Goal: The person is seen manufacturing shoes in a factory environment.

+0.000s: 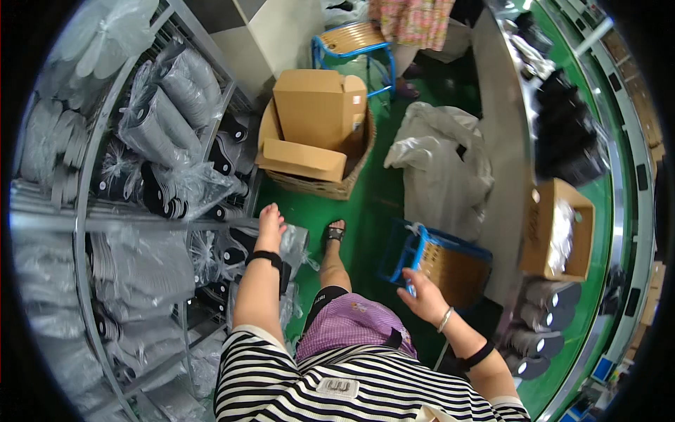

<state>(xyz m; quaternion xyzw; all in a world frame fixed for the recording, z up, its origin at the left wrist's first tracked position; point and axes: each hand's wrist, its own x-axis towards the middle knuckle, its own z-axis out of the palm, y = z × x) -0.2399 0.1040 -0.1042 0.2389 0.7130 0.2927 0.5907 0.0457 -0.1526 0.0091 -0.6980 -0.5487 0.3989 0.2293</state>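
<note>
My left hand [270, 229] is held out with its fingers loosely apart and nothing in them. Nearest to it are the edge of the metal rack and bagged grey soles [242, 243]. Farther right, my right hand [426, 298] has its fingers curled beside a blue-framed chair [450, 264] with a woven tan seat. A small pale-blue bit shows between the thumb and fingers; whether it is a held thing or part of the chair frame is unclear. A wicker basket [362, 165] ahead holds an opened cardboard box [309, 105].
A metal rack [83, 211] with plastic-wrapped soles fills the left side. A large pale plastic bag [443, 169] lies beyond the chair. Another blue chair [351, 42] and a person in a floral garment [415, 21] are ahead. On the right bench are a carton [538, 228] and stacked dark soles [545, 316].
</note>
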